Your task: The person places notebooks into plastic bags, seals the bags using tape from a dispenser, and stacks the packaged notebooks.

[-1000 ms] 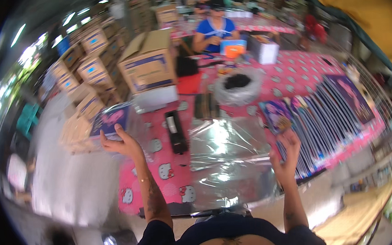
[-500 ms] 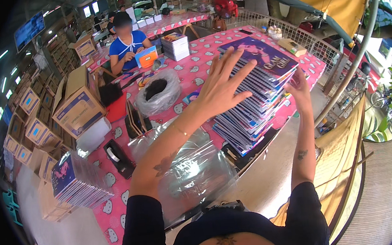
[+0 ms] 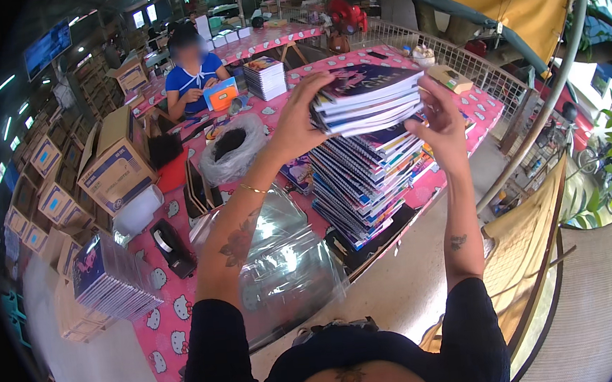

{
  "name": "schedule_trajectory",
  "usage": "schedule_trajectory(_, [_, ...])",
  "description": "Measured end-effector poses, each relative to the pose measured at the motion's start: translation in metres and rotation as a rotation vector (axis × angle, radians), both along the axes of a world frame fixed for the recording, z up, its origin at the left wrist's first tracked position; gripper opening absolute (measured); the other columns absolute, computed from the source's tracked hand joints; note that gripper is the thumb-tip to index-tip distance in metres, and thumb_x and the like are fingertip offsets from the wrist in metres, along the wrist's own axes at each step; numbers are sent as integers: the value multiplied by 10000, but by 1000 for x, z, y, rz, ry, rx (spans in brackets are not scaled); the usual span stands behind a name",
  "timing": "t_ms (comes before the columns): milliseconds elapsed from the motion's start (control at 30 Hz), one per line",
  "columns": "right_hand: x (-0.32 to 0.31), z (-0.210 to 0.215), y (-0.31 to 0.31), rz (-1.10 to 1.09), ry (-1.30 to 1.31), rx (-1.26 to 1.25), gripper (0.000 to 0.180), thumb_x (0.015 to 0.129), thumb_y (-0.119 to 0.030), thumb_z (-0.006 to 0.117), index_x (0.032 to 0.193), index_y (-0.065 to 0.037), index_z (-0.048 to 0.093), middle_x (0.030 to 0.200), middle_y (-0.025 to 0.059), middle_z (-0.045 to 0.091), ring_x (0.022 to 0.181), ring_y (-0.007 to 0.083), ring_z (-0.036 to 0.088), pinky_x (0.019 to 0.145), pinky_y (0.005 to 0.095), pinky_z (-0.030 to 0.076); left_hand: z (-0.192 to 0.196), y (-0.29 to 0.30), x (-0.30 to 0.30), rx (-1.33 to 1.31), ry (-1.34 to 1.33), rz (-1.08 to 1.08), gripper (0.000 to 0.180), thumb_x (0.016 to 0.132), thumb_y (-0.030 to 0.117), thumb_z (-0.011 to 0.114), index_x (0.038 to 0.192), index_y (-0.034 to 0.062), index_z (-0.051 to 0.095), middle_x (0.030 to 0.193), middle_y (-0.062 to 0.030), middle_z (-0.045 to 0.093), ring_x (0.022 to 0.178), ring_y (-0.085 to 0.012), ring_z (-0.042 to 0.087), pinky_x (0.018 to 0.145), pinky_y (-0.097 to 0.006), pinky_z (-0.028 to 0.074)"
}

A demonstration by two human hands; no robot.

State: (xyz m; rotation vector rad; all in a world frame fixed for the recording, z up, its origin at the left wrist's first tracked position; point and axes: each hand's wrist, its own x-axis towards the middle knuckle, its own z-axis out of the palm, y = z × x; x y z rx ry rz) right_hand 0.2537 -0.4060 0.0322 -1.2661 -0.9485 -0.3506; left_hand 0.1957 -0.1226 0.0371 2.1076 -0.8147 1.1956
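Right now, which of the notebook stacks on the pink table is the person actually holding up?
The small dark-covered stack, lifted between left hand and right hand above the tall spiral-bound pile; the wrapped stack lies untouched.

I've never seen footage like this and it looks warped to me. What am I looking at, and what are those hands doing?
It is one view from a wide fisheye camera on a person's head, looking down, so straight edges bend. The left hand and right hand grip a small bundle of spiral-bound notebooks above a tall slanting stack of notebooks. Below lies a pink patterned tablecloth with clear plastic sheets, a black tape dispenser and cardboard boxes. Another person in blue sits opposite.
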Motion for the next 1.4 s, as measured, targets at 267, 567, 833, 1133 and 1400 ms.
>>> schedule_trajectory(267, [35,31,28,-71,-264,-273,813,718,-7,834,1418,-34,419,1239,77,596,1140,199,563,1008,314,429,14,14,-4,-54,6,50,802,671,237,881,1338,56,476,1263,-157,551,1177,-363,549,1005,-428,438])
schedule_trajectory(567, [-98,35,110,206,-25,-1,1287,578,-458,943,1517,19,203,1384,154,462,1235,246,505,1050,385,413,3,13,-174,-746,197,-211,927,792,238,810,1470,40,210,1340,-126,452,1246,-226,477,1006,-402,433])
schedule_trajectory(833, [-229,-163,264,803,416,-188,1083,661,-159,926,1486,-1,243,1355,129,473,1268,217,464,1070,371,388,-140,99,-387,-1033,420,234,738,818,106,769,1419,36,346,1244,-86,540,1143,-180,542,958,-322,462])
schedule_trajectory(1133, [-373,-268,406,1092,326,-382,1038,648,-207,939,1458,-60,305,1309,104,507,1233,213,486,1048,371,401,-280,171,-560,-1342,384,551,726,761,-41,598,1433,37,335,1229,-91,560,1109,-191,565,885,-335,508])
schedule_trajectory(1400, [-384,-279,422,1083,239,-431,984,646,-224,936,1426,-57,360,1309,121,534,1245,232,508,1048,388,416,-297,176,-562,-1373,347,580,603,751,-1,635,1321,5,440,1127,-76,609,958,-175,614,825,-316,525])
